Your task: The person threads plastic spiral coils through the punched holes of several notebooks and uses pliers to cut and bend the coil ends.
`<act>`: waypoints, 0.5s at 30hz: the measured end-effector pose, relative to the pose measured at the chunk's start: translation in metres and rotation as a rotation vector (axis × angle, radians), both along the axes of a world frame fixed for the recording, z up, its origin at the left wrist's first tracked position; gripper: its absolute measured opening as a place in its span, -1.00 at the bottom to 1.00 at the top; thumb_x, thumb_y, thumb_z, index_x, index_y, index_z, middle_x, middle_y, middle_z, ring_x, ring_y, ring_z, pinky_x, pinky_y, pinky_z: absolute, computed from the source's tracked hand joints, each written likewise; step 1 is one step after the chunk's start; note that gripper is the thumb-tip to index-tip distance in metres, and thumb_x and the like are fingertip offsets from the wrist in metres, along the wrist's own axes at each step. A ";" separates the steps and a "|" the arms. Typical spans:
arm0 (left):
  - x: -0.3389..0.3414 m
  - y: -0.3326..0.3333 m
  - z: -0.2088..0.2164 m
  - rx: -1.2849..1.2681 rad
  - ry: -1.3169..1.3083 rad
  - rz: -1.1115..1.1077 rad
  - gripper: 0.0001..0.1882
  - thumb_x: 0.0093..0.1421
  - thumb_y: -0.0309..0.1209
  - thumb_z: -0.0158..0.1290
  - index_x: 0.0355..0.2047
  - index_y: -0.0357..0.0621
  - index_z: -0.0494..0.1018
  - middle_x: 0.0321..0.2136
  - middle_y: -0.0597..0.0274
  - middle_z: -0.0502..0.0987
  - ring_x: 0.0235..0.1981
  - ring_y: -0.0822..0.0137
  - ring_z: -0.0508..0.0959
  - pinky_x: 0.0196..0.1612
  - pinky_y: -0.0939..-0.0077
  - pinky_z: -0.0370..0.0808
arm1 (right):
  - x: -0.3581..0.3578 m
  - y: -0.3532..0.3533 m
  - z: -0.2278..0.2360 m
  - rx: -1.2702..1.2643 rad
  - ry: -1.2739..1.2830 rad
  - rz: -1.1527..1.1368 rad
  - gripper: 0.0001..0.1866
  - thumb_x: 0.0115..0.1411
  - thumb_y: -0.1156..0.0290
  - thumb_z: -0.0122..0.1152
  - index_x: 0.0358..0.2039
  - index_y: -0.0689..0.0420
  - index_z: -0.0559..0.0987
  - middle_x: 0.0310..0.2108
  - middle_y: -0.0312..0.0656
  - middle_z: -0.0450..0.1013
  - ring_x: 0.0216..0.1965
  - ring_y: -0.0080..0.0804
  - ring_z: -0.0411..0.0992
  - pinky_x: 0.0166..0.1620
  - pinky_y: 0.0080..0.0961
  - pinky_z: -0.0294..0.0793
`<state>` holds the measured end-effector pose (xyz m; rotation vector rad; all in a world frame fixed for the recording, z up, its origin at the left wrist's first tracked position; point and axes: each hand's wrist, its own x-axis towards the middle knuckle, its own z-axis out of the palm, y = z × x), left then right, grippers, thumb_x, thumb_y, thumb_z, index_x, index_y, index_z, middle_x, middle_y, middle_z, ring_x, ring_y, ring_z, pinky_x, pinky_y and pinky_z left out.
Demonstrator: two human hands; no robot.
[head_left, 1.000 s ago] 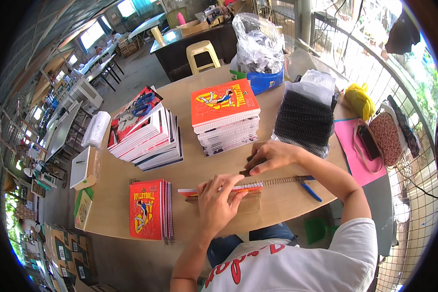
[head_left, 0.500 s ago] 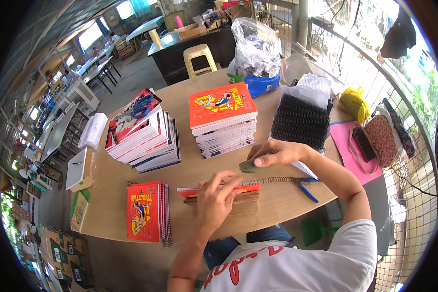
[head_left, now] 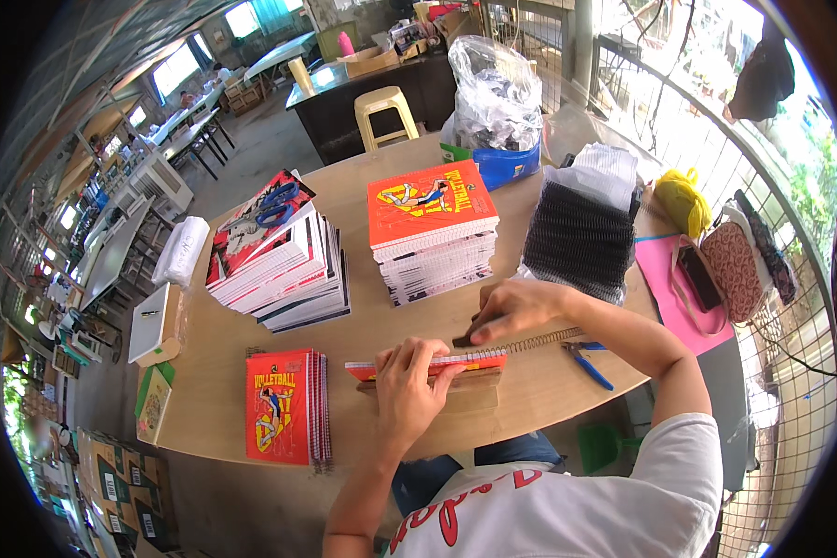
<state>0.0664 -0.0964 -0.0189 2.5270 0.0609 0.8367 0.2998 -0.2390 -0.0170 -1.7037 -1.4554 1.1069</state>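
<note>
My left hand (head_left: 409, 383) grips an orange-covered notebook (head_left: 488, 360), its bound edge turned up against a wooden block (head_left: 477, 385). A metal spiral coil (head_left: 538, 341) runs along that edge and sticks out past its right end. In the closed fingers of my right hand (head_left: 519, 309) is a small dark flat piece (head_left: 465, 340), held low beside the coil. Blue-handled pliers (head_left: 591, 369) lie to the right, close to the coil's free end. Several spiral-bound orange notebooks (head_left: 279, 409) are piled at the left front.
Farther back stand a tall stack of orange notebooks (head_left: 432, 209) and a fanned stack of books (head_left: 279, 270) topped by blue-handled scissors (head_left: 276, 206). Dark coils (head_left: 575, 232) are heaped at right, near a pink sheet (head_left: 660, 279) and a patterned pouch (head_left: 730, 249). A plastic bag (head_left: 498, 93) sits behind.
My right hand has come down with the dark piece, from above the coil to beside it. My left fingers have closed more tightly over the notebook. The view has shifted slightly.
</note>
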 end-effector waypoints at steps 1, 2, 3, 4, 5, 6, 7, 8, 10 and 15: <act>-0.001 -0.001 0.001 0.001 0.010 0.005 -0.68 0.09 -0.27 0.36 -0.25 -0.01 0.47 -0.33 0.38 0.54 -0.26 0.24 0.56 -0.09 0.28 0.32 | 0.002 -0.001 0.002 -0.080 -0.075 -0.095 -0.17 0.19 -0.31 0.17 -0.22 0.43 0.65 -0.10 0.01 0.55 -0.04 -0.21 0.46 0.08 -0.25 0.36; -0.001 -0.001 0.003 0.003 0.020 0.011 -0.67 0.09 -0.27 0.36 -0.24 -0.02 0.46 -0.33 0.38 0.55 -0.26 0.24 0.56 -0.09 0.27 0.32 | 0.000 -0.004 -0.006 0.146 0.275 -0.137 -0.21 0.23 -0.27 0.14 -0.26 0.42 0.66 -0.15 -0.03 0.55 -0.12 -0.27 0.46 0.00 -0.27 0.39; 0.001 0.000 0.005 0.007 0.016 0.013 -0.67 0.09 -0.27 0.36 -0.24 -0.02 0.46 -0.33 0.38 0.55 -0.26 0.24 0.56 -0.09 0.27 0.32 | 0.003 -0.002 -0.007 0.150 0.272 -0.134 -0.21 0.23 -0.27 0.14 -0.26 0.42 0.66 -0.15 -0.03 0.55 -0.12 -0.27 0.46 0.00 -0.27 0.39; 0.002 0.000 0.004 0.011 0.002 0.006 -0.67 0.09 -0.27 0.36 -0.24 -0.02 0.46 -0.32 0.38 0.55 -0.26 0.24 0.56 -0.09 0.28 0.32 | 0.002 0.000 -0.004 0.076 0.133 -0.045 -0.23 0.25 -0.23 0.13 -0.19 0.42 0.65 -0.08 0.02 0.54 -0.04 -0.21 0.46 0.08 -0.28 0.38; 0.001 0.001 0.002 0.015 -0.005 -0.001 -0.67 0.09 -0.27 0.36 -0.24 -0.02 0.46 -0.32 0.38 0.55 -0.26 0.24 0.56 -0.09 0.29 0.32 | -0.005 0.005 0.005 0.002 0.001 0.044 -0.25 0.27 -0.19 0.12 -0.12 0.43 0.65 -0.01 0.06 0.54 0.04 -0.16 0.47 0.15 -0.30 0.36; -0.001 0.001 0.000 0.008 0.006 0.000 -0.67 0.09 -0.27 0.36 -0.24 -0.02 0.46 -0.32 0.38 0.55 -0.26 0.24 0.56 -0.09 0.29 0.32 | -0.010 0.005 0.018 -0.155 -0.373 0.088 -0.25 0.27 -0.17 0.12 -0.12 0.46 0.64 0.00 0.04 0.53 0.06 -0.15 0.46 0.17 -0.30 0.34; -0.001 0.000 0.002 -0.006 0.019 0.004 -0.67 0.10 -0.26 0.35 -0.21 0.00 0.47 -0.31 0.38 0.55 -0.25 0.25 0.56 -0.08 0.28 0.32 | -0.007 0.001 0.010 -0.152 -0.376 0.086 -0.25 0.27 -0.17 0.12 -0.12 0.46 0.64 0.00 0.04 0.53 0.06 -0.15 0.46 0.17 -0.30 0.34; 0.000 0.001 0.004 -0.016 0.029 0.007 -0.66 0.10 -0.24 0.34 -0.18 0.02 0.49 -0.29 0.38 0.54 -0.25 0.26 0.56 -0.07 0.28 0.31 | 0.000 -0.002 -0.003 -0.034 -0.043 -0.012 -0.27 0.27 -0.17 0.12 -0.10 0.40 0.66 -0.02 0.06 0.53 0.04 -0.12 0.46 0.15 -0.28 0.35; 0.001 -0.004 0.014 0.035 0.024 0.002 -0.67 0.11 -0.23 0.33 -0.15 0.05 0.51 -0.27 0.38 0.54 -0.24 0.27 0.56 -0.07 0.27 0.31 | 0.003 -0.007 -0.007 0.205 0.451 -0.076 -0.36 0.26 -0.19 0.15 -0.03 0.16 0.70 0.01 0.16 0.51 0.04 0.00 0.46 0.12 -0.20 0.40; 0.009 -0.011 0.013 0.102 0.032 -0.056 -0.73 0.13 -0.26 0.32 -0.17 0.05 0.58 -0.24 0.34 0.58 -0.19 0.29 0.57 -0.05 0.29 0.30 | 0.028 -0.019 -0.037 0.026 -0.541 0.043 -0.34 0.24 -0.22 0.18 0.12 0.03 0.62 -0.09 -0.07 0.61 0.04 -0.08 0.49 0.11 -0.28 0.46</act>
